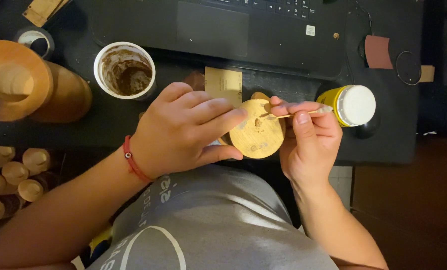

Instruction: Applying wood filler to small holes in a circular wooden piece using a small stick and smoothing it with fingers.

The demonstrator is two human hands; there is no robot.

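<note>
My left hand (183, 127) grips a round flat wooden disc (257, 131) by its left edge, thumb underneath and fingers on top, holding it above my lap. A red string bracelet is on that wrist. My right hand (306, 142) pinches a thin wooden stick (293, 114) whose tip touches a brown smear near the disc's middle. A yellow jar with a white lid (351, 105) lies just behind my right hand on the dark desk.
A white cup (125, 70) smeared brown inside stands behind my left hand. A laptop (223, 30) fills the back of the desk (398, 145). A large wooden spool-like piece (28, 85) lies far left, with several small wooden cylinders (13, 180) below it.
</note>
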